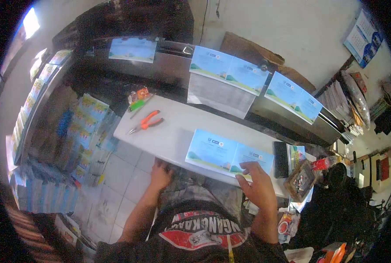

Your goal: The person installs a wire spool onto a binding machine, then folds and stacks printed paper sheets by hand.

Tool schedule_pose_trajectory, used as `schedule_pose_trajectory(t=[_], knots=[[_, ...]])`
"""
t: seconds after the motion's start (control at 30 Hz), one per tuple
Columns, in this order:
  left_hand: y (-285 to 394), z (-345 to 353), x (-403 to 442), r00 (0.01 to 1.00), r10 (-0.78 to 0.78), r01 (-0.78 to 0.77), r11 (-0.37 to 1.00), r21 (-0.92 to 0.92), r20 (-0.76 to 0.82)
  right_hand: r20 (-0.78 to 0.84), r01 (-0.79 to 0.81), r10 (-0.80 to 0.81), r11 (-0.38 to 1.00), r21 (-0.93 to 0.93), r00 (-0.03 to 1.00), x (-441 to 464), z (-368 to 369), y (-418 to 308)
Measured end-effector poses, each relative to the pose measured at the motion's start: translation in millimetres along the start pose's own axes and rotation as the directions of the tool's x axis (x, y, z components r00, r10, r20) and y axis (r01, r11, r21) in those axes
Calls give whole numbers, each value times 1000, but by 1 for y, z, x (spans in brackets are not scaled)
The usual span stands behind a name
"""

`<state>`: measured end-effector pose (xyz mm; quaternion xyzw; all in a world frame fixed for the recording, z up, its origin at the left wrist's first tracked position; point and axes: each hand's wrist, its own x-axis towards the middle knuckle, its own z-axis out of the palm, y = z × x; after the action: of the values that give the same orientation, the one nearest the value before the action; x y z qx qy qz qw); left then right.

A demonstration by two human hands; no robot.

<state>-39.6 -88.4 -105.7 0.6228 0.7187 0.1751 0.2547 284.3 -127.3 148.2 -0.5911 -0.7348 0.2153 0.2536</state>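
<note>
A light blue printed sheet with green hills and small logos lies across the front edge of a white tabletop. My right hand rests over the sheet's right end, its thumb and forefinger apart and nothing gripped between them. Down by the table's front edge, above my lap, is my left hand; its fingers are partly hidden and blurred. Orange-handled pliers lie toward the table's left end, with their jaws pointing left.
Similar printed sheets lean along a dark panel behind the table. A black phone, a box-shaped ashtray and a red-labelled bottle sit at the right end. Stacks of printed papers stand on the left.
</note>
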Motion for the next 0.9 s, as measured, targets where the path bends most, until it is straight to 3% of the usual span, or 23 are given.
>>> schedule_pose_trajectory(t=[0.07, 0.13, 0.17, 0.23, 0.3, 0.33, 0.4, 0.53, 0.6, 0.63, 0.7, 0.9], knots=[[-1, 10, -2, 999, 4, -2, 999, 48, -49, 34, -19, 19, 1000, -23, 999, 1, 3, 0], [20, 1, -8, 984, 175, -157, 920, 360, -19, 16, 19, -17, 993, -113, 1000, 5, 9, 2], [48, -28, -13, 964, 140, -226, 875, 427, 225, 32, 47, -44, 992, -115, 999, 8, 13, 5], [14, 50, 1, 963, 230, -260, 931, 256, 144, 58, 70, -59, 974, -215, 997, 14, 22, 12], [31, 61, -3, 943, 269, -319, 898, 303, 195, 100, 75, -52, 966, -249, 994, 22, 27, 11], [58, 38, -13, 951, 284, -307, 911, 275, 121, 126, 49, -13, 957, -287, 992, 28, 29, 13], [54, 43, -7, 870, 283, -312, 950, 7, 404, 179, 76, -23, 953, -295, 984, 34, 35, 18], [33, 92, 6, 868, 298, -376, 917, 133, 398, 252, 41, 50, 938, -345, 966, 35, 42, 20], [35, 103, 10, 830, 548, -549, 835, -16, 106, 269, 68, 34, 930, -362, 963, 36, 43, 23], [6, 170, 35, 756, 557, -545, 827, -141, 344, 273, 62, 49, 922, -383, 961, 36, 43, 21], [28, 160, 32, 797, 459, -450, 885, -121, 393, 242, 53, 44, 923, -381, 969, 35, 48, 26], [49, 138, 20, 829, 374, -366, 925, -102, 415, 227, 56, 28, 933, -356, 974, 33, 51, 37]])
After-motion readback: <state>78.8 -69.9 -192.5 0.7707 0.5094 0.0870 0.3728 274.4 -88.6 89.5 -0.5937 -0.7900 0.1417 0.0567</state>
